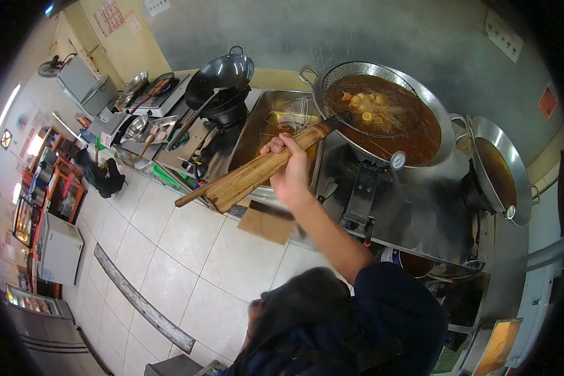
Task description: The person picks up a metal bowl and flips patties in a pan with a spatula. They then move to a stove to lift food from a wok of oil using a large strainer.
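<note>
My right hand [288,166] is wrapped round the long bamboo handle [241,178] of a wire skimmer. The round mesh of the skimmer [413,103] lies in a large metal wok [442,116] of brown oil. Golden fried pieces [366,103] sit together in bubbling oil within the mesh. A dial thermometer [398,160] is at the near rim of the wok. Low by my body, my left hand [255,313] shows only in part beside dark clothing. Its fingers are too hidden to make out.
A second wok of oil [514,166] stands at the right, with its own thermometer. Left of the frying wok is a metal basin [238,150] with oil and a wire strainer. Beyond it are a dark wok [241,66] and a stove with pans. A person [97,172] crouches farther left.
</note>
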`<act>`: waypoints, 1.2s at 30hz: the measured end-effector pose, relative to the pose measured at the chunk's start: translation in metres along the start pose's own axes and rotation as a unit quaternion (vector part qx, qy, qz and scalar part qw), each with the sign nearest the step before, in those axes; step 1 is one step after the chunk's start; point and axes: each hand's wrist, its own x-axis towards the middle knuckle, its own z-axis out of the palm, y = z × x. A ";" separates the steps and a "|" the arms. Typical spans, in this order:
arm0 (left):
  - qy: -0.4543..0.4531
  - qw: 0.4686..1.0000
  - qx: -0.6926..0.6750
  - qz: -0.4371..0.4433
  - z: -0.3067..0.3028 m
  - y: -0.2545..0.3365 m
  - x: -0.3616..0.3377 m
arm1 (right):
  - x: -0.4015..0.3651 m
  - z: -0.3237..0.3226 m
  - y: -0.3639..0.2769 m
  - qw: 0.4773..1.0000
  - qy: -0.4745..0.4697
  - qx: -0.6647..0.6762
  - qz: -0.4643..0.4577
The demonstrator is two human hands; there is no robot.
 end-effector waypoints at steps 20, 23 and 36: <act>-0.022 1.000 0.017 0.010 -0.004 0.004 0.000 | 0.010 -0.001 -0.009 0.999 0.031 -0.006 0.033; 0.000 1.000 -0.022 -0.018 0.011 -0.026 0.009 | 0.008 -0.005 -0.011 0.999 0.017 -0.009 0.035; -0.033 0.998 0.004 -0.048 0.004 -0.018 0.006 | -0.014 -0.010 -0.005 0.997 -0.022 -0.062 0.048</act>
